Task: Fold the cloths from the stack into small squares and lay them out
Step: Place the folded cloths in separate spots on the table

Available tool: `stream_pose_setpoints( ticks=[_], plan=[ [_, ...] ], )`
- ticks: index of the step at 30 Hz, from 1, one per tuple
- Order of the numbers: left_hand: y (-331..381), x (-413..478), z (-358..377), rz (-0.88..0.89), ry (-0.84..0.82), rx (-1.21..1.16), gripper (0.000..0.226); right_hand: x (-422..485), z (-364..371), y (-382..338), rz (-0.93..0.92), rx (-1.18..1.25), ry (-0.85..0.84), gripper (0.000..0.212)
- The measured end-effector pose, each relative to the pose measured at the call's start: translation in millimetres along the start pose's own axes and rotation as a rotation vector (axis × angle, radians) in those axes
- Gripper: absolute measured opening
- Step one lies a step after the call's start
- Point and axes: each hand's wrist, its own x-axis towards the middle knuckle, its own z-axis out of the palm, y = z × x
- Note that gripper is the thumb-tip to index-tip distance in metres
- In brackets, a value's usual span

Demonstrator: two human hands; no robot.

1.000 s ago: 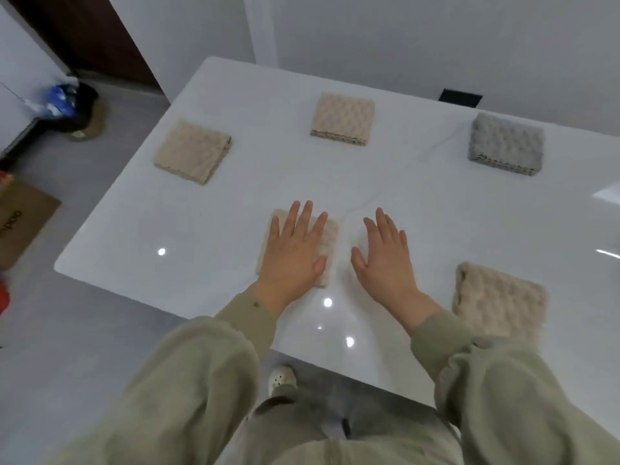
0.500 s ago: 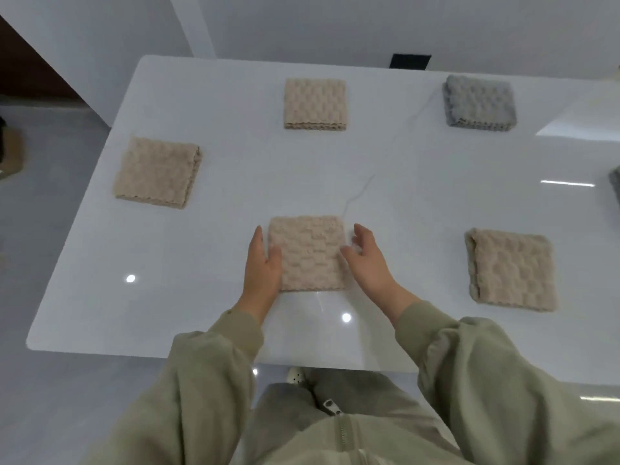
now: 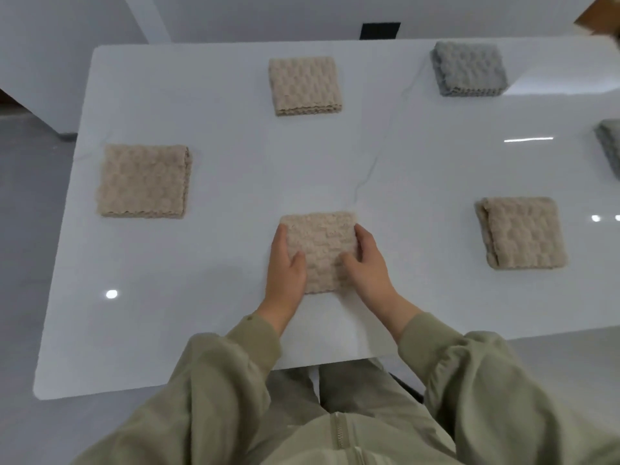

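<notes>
Sleeves [image 3: 432, 333] in olive reach over the near edge of the white table [image 3: 188, 307], and just beyond them both hands flank one beige folded cloth [image 3: 320, 250]. Along its left edge lies the left hand [image 3: 285, 273], fingers fairly straight down the side, thumb laid over the top. On the other side the right hand [image 3: 369, 266] cups the right edge, fingers bent round it, thumb on top. Each grips a side; the cloth rests flat, midway between them, equally near to both. It is about square, with no real long axis. The fold looks finished, so squaring or release seems next. Farther out, well apart, lie a left beige square [image 3: 144, 181], a right beige square [image 3: 521, 233], a far beige square [image 3: 305, 85] and a grey square [image 3: 469, 73]
</notes>
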Motion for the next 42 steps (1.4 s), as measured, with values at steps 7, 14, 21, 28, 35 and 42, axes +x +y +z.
stream_pose_setpoints(
  ticks=[7,14,21,28,35,42],
  plan=[
    [2,17,-12,-0.034,0.041,-0.114,0.054,18,-12,-3,0.032,0.136,0.141,0.049],
    [0,16,6,-0.002,0.053,-0.124,0.060,32,14,-6,-0.024,0.041,0.076,0.050],
    [1,21,1,0.056,0.065,-0.114,0.063,31,5,-1,-0.053,0.054,0.110,0.066],
    [-1,21,5,0.060,0.018,-0.057,0.067,26,13,-3,-0.076,0.019,0.060,0.070],
    [-14,11,-3,0.055,0.250,-0.093,0.061,46,-32,2,-0.171,-0.157,-0.031,0.057],
    [-21,-8,38,0.019,0.688,-0.224,0.056,90,-46,-14,-0.350,-0.402,-0.401,0.059]
  ],
)
